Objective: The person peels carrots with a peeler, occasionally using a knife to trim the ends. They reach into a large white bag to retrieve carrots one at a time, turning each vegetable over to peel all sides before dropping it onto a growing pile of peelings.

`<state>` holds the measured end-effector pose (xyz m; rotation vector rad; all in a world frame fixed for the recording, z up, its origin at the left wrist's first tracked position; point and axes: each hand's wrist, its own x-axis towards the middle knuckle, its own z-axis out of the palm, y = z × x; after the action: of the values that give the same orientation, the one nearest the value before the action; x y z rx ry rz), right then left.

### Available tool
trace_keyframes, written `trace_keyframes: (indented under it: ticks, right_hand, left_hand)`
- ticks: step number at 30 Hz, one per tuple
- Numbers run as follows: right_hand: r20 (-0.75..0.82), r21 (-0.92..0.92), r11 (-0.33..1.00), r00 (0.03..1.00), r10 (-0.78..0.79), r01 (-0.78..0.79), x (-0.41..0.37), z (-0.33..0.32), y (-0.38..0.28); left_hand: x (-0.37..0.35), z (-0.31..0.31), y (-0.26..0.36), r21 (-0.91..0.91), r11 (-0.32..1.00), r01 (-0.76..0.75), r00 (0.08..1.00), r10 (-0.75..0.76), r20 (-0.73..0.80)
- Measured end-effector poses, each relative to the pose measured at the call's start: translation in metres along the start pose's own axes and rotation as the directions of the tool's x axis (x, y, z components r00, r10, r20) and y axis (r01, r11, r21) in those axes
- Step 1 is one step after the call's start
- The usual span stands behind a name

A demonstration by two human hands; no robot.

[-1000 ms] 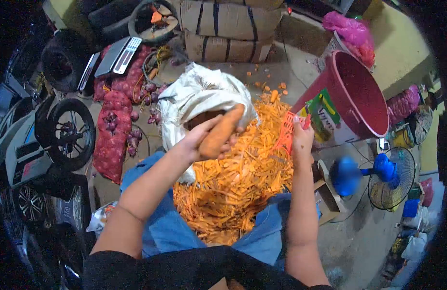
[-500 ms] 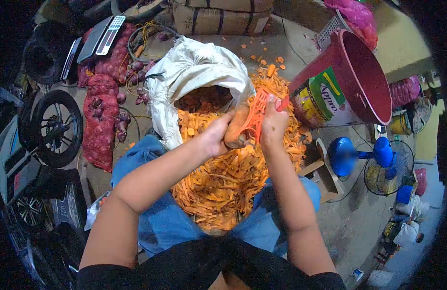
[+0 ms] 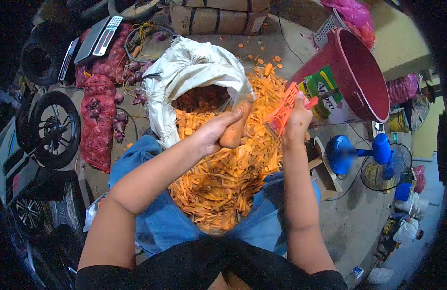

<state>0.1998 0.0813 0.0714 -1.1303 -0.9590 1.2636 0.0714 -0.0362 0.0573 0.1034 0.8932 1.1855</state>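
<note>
My left hand is wrapped round a carrot, whose far end points up toward the sack's mouth. In my right hand is an orange plastic peeler, held apart from the carrot, to its right. A thick heap of orange carrot peelings lies between my knees, under both hands. Just beyond, a white woven sack lies with its mouth open toward me, dark reddish contents inside.
A big red bucket leans at the right. Left are red net bags of onions, a scale and a wheel. A blue fan stands at far right, a cardboard box at the back.
The peeler has come away from the carrot and moved right with my right hand. My left hand still grips the carrot, slightly lower and to the left.
</note>
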Motion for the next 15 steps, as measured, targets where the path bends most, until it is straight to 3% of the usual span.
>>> trace_keyframes:
  ticks: [4,8,10,12,15]
  right_hand:
    - [-0.079,0.095,0.987,0.988,0.136,-0.128,0.002,0.0,-0.006]
    - [-0.003,0.132,0.987,0.996,0.088,-0.087,0.009,-0.005,0.011]
    - [0.011,0.042,0.999,1.0,-0.023,0.023,0.005,-0.001,0.017]
    - [0.006,0.067,0.997,0.999,-0.035,0.034,0.0,0.005,0.014]
    - [-0.027,0.113,0.991,0.997,0.068,-0.064,-0.005,0.011,-0.001]
  left_hand:
    - [0.007,-0.005,0.0,0.003,0.999,-0.043,0.999,0.043,0.005]
    - [-0.003,0.001,0.005,-0.039,0.996,0.086,0.995,-0.084,0.048]
    - [0.0,-0.001,0.005,-0.134,0.975,0.179,0.976,-0.158,0.152]
    - [0.005,-0.001,0.003,-0.126,0.978,0.167,0.98,-0.151,0.13]
    - [0.004,0.0,0.003,-0.131,0.982,0.138,0.988,-0.127,0.09]
